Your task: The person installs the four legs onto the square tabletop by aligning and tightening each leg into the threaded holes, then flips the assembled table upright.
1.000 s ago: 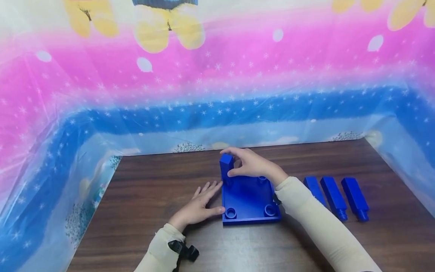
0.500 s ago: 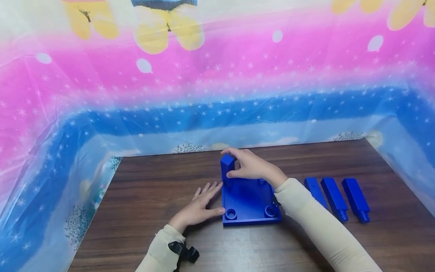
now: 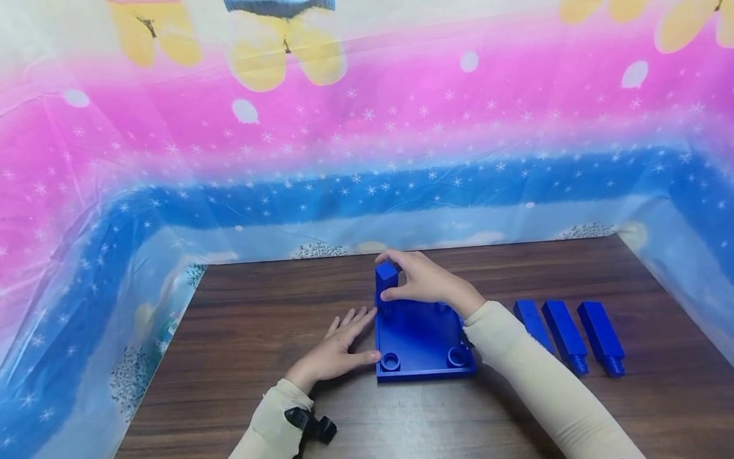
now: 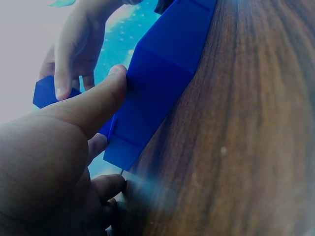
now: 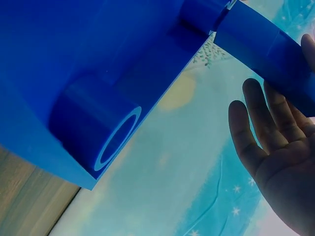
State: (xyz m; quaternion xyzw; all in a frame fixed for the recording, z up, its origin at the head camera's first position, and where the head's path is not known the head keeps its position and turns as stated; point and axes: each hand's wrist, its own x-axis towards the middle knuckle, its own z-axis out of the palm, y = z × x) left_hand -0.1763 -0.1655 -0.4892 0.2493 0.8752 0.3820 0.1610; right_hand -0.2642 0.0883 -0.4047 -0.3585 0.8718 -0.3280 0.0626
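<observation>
A blue square board (image 3: 421, 335) with a raised rim and round corner sockets lies on the table, sockets up. At its far-left corner a square blue post (image 3: 387, 278) stands over the socket, nearly upright. My right hand (image 3: 427, 278) pinches this post near its top, thumb on the near side and fingers behind. In the right wrist view, the post (image 5: 266, 51) meets its socket with a thin bright gap at the joint. My left hand (image 3: 338, 350) touches the board's left edge with spread, fairly straight fingers. The left wrist view shows that thumb (image 4: 106, 93) against the board's side (image 4: 152, 83).
Three more blue posts (image 3: 530, 325) (image 3: 564, 335) (image 3: 601, 338) with threaded ends lie side by side on the brown wooden table (image 3: 275, 293), right of the board. A patterned cloth (image 3: 367, 146) hangs behind the table and along its sides.
The post has turned a little in my right hand, and its top has shifted slightly to the right. My left hand stays against the board's edge.
</observation>
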